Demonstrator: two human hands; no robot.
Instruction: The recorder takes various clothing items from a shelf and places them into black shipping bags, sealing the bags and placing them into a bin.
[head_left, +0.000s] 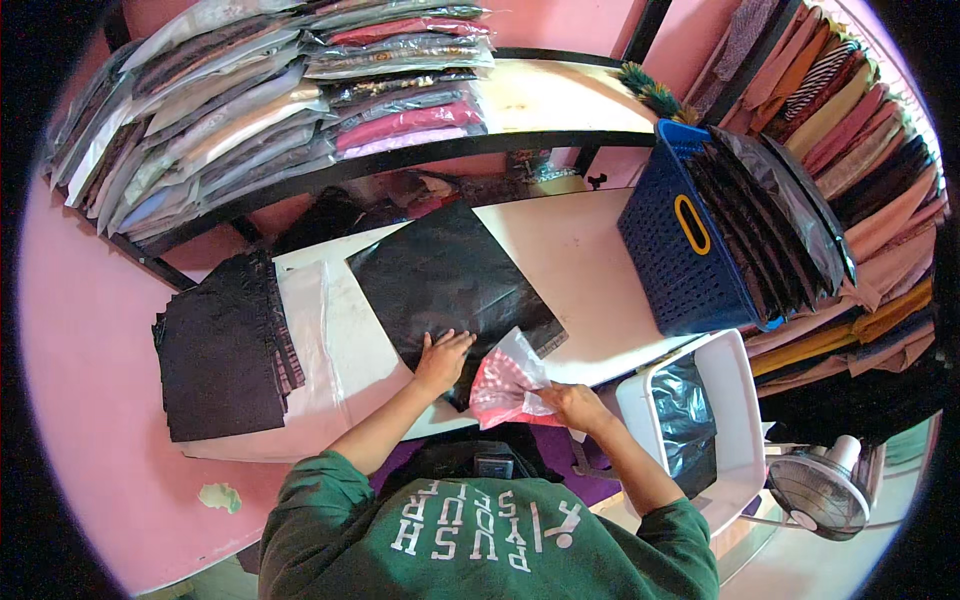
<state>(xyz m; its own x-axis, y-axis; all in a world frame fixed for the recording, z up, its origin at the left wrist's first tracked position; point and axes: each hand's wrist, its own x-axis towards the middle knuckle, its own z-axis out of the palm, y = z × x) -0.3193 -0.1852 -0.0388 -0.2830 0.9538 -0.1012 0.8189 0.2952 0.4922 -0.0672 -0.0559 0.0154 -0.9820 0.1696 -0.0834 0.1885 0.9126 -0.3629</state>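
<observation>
A black plastic mailing bag (450, 277) lies flat and slanted on the white tabletop before me. My left hand (442, 362) rests on its near part with the fingers spread. Right beside it, my right hand (574, 405) grips a clear plastic packet with red-and-white checked contents (506, 382) at its right end. The packet overlaps the near edge of the black bag. Whether the packet is partly inside the bag cannot be told. A stack of black plastic bags (217, 360) lies at the left, with clear plastic sleeves (307, 330) next to it.
A blue basket (667, 262) full of black packages (780, 210) stands at the right. Nearer to me is a white bin (739, 420) holding a black package. Wrapped garments (225, 112) are piled on the shelf behind. A fan (817, 487) and hanging clothes (862, 135) are at the right.
</observation>
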